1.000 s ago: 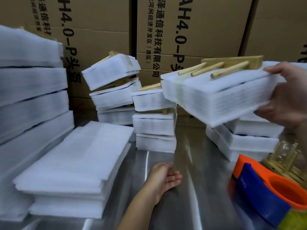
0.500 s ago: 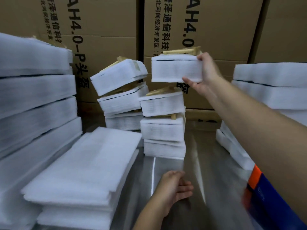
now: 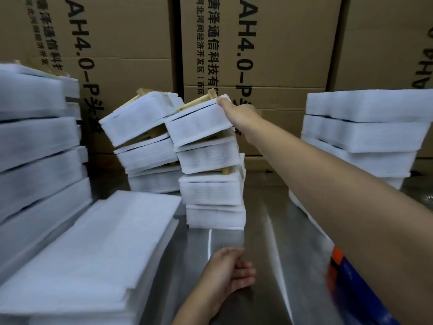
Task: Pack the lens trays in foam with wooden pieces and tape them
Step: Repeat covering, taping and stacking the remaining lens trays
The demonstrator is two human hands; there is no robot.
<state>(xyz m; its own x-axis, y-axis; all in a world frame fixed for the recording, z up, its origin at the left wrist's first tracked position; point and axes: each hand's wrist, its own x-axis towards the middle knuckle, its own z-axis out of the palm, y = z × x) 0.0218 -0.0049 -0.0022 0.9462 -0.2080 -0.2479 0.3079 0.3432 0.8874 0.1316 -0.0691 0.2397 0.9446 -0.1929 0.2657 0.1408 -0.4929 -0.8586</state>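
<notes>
Steel worktop (image 3: 269, 242) ringed with white foam, brown cartons (image 3: 269, 43) walling off the back. Right hand (image 3: 239, 113), reaching toward 12 o'clock, clamped on the right end of a foam-wrapped bundle (image 3: 199, 125), thumb over the top corner, other fingers hidden behind. Bundle resting tilted atop the centre stack (image 3: 210, 191), left end dipping, wooden piece (image 3: 199, 102) showing along its upper edge. Grip likely meant to steady and square the load before release, given the lean.

Left hand (image 3: 230, 270) at 6 o'clock, lying on bare steel, fingers loosely curled, holding nothing, well apart from the right; seemingly parked as a brace during the long reach.

Just beside the centre stack at 11 o'clock, a second stack (image 3: 140, 123) leaning the same way, wood poking from its top bundle too. Loose foam sheets (image 3: 98, 242) piled flat at 8 o'clock, presumably wrapping stock placed close to hand. Tall left stack (image 3: 35, 137) at 9 o'clock, right stack (image 3: 363, 132) at 3 o'clock. Orange-and-blue object (image 3: 346, 273) blurred at 4 o'clock, identity unclear. No tape discernible on the bundles.

Printed sideways on the cartons: "AH4.0-P", followed by Chinese characters, plus a line reading "唐泽通信科技有", cut off by the bundle.
</notes>
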